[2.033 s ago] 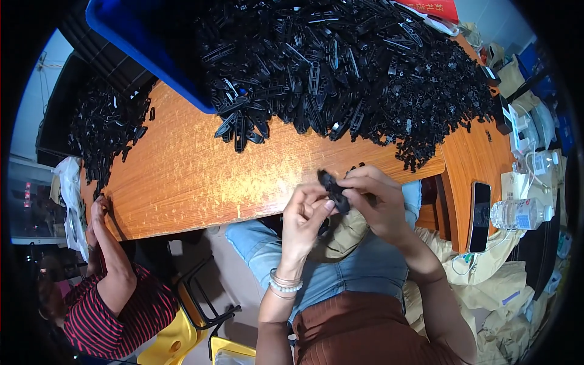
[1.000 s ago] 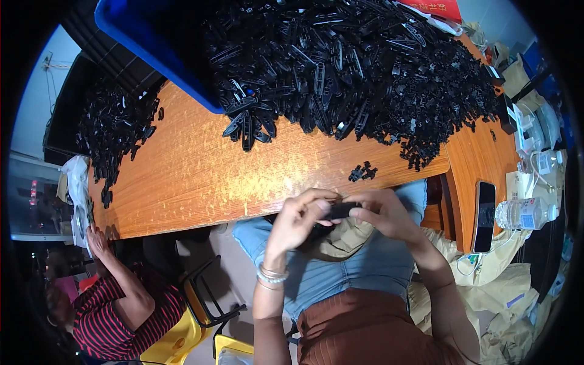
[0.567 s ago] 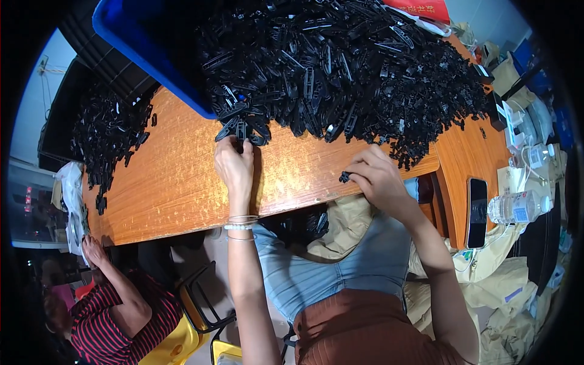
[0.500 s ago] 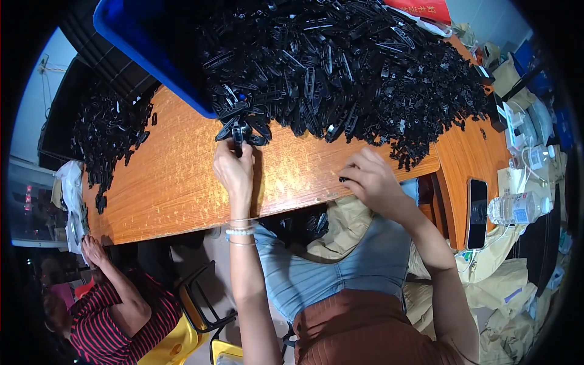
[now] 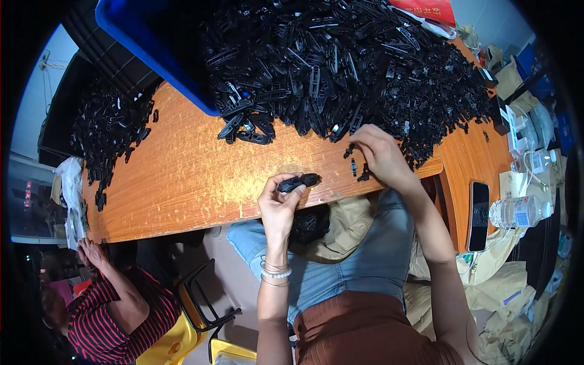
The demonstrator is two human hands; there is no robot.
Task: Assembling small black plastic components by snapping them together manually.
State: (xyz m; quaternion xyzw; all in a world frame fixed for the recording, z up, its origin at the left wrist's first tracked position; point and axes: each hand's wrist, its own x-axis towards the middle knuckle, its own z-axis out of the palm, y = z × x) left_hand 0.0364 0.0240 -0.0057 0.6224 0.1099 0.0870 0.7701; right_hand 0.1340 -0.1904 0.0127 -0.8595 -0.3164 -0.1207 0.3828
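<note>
My left hand (image 5: pixel 278 198) is closed around a long, rounded black plastic part (image 5: pixel 309 179), held just above the table near its front edge. To its right, my right hand (image 5: pixel 384 157) pinches a small black plastic piece (image 5: pixel 349 151) at its fingertips, by the edge of the heap. Two more small black pieces lie on the wood below that hand, one of them a narrow link-like piece (image 5: pixel 354 167). A large heap of black plastic parts (image 5: pixel 274 67) covers the far side of the table, running into a heap of smaller pieces (image 5: pixel 444 79) at the right.
A blue bin (image 5: pixel 158 58) tilts over the heap at the back left. More black parts (image 5: pixel 112 131) lie on the wooden table (image 5: pixel 164 182) at far left, where a person in a striped top (image 5: pixel 121 316) sits. A phone (image 5: pixel 479 216) and plastic bottle (image 5: pixel 517 210) are at right.
My left hand has drawn back from the heap, toward me and to the right, with the long black part. My right hand has moved up toward the heap's edge.
</note>
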